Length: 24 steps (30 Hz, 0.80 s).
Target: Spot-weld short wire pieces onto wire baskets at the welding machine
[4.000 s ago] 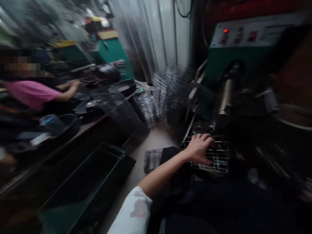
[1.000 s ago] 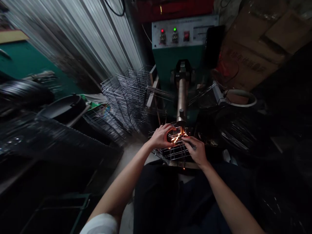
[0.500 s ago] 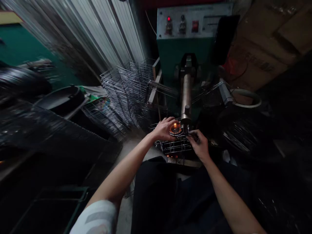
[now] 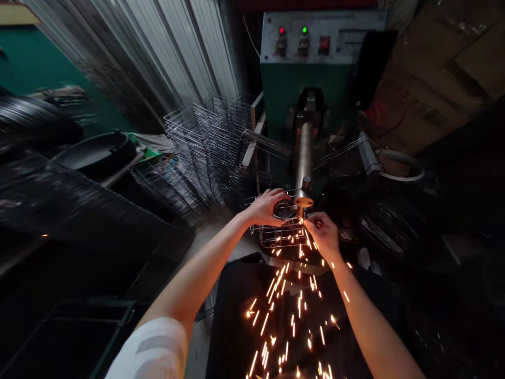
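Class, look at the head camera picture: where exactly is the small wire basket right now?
The wire basket sits centre frame under the green machine's metal arm, between the left hand and right hand, with sparks below.

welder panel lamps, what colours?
One red lamp, one green lamp; head view.

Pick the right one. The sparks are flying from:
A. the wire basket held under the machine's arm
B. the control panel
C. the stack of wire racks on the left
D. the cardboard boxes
A: sparks fan out from the wire basket, which both hands hold.
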Motion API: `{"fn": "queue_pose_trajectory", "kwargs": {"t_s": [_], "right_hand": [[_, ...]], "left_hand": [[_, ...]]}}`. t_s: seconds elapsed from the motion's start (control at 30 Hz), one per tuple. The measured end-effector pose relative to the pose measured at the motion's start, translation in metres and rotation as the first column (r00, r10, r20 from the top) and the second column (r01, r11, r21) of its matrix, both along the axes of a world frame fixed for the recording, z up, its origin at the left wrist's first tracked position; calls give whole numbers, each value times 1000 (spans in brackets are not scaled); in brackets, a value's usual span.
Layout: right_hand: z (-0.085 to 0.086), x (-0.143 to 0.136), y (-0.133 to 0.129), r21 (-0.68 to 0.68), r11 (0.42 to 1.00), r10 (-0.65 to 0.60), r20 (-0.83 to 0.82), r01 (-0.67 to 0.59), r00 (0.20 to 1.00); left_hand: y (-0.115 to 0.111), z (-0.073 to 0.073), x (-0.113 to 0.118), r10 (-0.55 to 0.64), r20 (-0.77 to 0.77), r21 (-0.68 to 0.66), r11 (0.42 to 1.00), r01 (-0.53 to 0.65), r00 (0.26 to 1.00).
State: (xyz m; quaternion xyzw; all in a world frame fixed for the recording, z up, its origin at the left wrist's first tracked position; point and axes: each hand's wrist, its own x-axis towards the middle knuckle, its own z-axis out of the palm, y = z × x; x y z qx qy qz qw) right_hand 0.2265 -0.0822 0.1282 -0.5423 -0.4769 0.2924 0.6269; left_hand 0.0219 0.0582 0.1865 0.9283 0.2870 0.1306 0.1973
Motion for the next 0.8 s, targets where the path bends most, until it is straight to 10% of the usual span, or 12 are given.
{"fn": "queue_pose_trajectory", "kwargs": {"t_s": [0.17, 0.27, 0.37, 0.57, 0.8], "right_hand": [[-6, 30, -41, -181, 982, 18, -206, -56, 978], [-9, 36, -68, -301, 952, -39, -282, -50, 959], [-3, 22, -84, -338, 939, -53, -345, -71, 937], [33, -20, -95, -347, 903, 84, -435, -253, 897], [84, -31, -109, -282, 747, 473, -411, -602, 779]], "left_hand": [[-5, -49, -69, 247, 248, -292, 941, -171, 937], [-16, -100, -96, 406, 296, -721, 688, -77, 865], [-24, -132, -93, 476, 415, -852, 502, 148, 775], [-36, -128, -88, 533, 471, -798, 597, 82, 703], [-104, -116, -83, 529, 538, -755, 649, 96, 656]]}}
